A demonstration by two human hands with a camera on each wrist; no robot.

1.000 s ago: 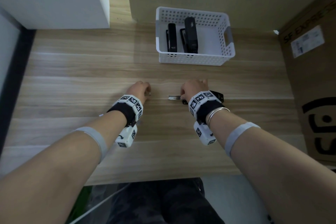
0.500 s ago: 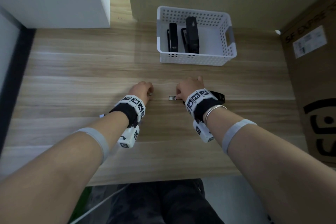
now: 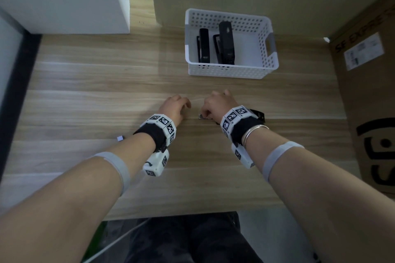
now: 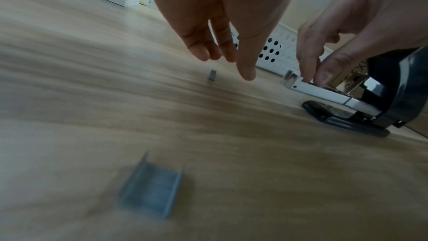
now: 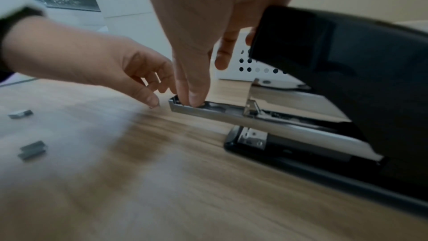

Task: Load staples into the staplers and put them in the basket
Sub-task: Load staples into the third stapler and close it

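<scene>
- Closest to the camera, behind the left hand (image 3: 175, 107), a blurry strip of staples (image 4: 151, 185) lies flat on the wooden tabletop (image 3: 106, 100), well back from the fingers.
- A much smaller staple piece (image 4: 212, 75) sits just ahead of the left fingertips (image 4: 246, 72). Can't tell if they touch it.
- The left fingers hang down relaxed, loosely spread, nothing in them as far as I can see, just left of the stapler's front end.
- The right hand (image 3: 217, 103) is over the open stapler (image 5: 324, 116): thumb and forefinger are pinched together at the front tip of the silver staple tray (image 5: 208, 111), pressing down into it. Whether there's a staple strip under them, can't tell.
- The stapler's black lid is flipped up behind those fingers, its base flat on the tabletop.
- Further out, beyond both sets of fingers, the white perforated basket (image 3: 265, 27) holds two black staplers (image 3: 204, 45) side by side.
- A cardboard box (image 3: 367, 96) stands off to the right.
</scene>
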